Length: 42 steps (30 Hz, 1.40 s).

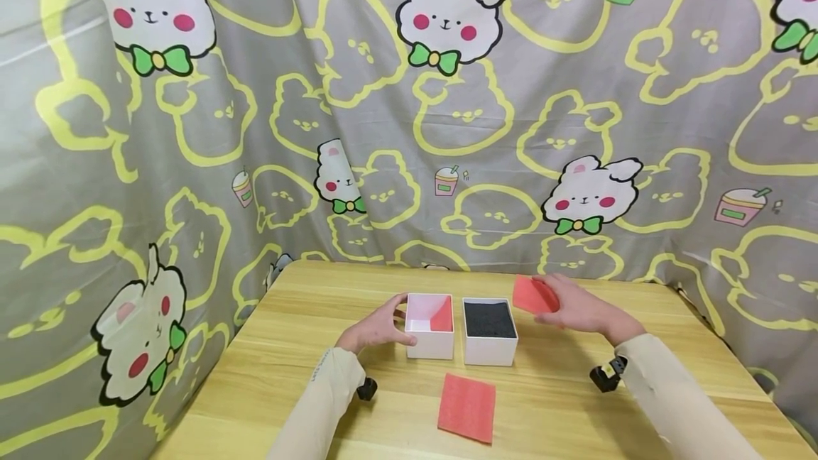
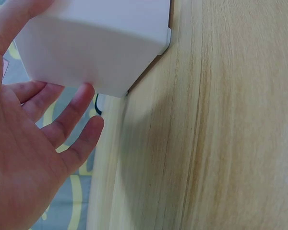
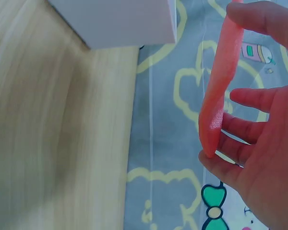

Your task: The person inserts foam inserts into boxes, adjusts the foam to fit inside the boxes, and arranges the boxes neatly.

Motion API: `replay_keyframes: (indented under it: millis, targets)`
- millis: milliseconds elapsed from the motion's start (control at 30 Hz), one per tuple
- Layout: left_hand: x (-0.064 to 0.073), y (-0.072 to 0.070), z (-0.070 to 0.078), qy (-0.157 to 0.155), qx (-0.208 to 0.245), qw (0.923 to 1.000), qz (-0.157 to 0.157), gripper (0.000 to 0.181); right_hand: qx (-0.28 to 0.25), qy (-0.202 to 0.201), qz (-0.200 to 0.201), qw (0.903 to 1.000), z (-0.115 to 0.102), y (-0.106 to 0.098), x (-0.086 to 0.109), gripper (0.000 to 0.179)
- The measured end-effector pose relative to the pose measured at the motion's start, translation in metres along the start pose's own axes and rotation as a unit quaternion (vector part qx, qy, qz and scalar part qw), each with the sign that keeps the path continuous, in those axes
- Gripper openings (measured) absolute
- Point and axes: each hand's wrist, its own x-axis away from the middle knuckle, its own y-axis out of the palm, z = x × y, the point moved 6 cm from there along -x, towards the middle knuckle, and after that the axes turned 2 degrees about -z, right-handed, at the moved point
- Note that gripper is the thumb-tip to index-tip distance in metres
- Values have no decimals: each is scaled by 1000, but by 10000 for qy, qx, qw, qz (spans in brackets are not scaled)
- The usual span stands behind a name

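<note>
My left hand (image 1: 380, 325) holds a white open-topped box (image 1: 429, 345) at its left side, thumb by the front corner and fingers farther back. A red sheet (image 1: 442, 314) stands against the right inner wall of that box. In my right hand (image 1: 578, 307), raised over the table's right side, is a square red foam sheet (image 1: 532, 294). The right wrist view shows this foam sheet (image 3: 221, 81) edge-on and slightly bent, gripped between thumb and fingers. Between the hands stands a second white box (image 1: 489, 351) with dark grey foam (image 1: 489, 320) inside.
Another red foam sheet (image 1: 467, 408) lies flat on the wooden table (image 1: 549, 410), in front of the boxes. The two boxes stand side by side with a narrow gap. A patterned grey curtain (image 1: 409, 119) hangs behind the table and along its sides.
</note>
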Motion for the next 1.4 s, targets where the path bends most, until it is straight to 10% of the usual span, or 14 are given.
replay_keyframes:
  millis: [1400]
  targets:
    - [1, 0, 2, -90, -167, 9998, 30, 97, 367, -1314, -565, 9890, -130, 63, -78, 74]
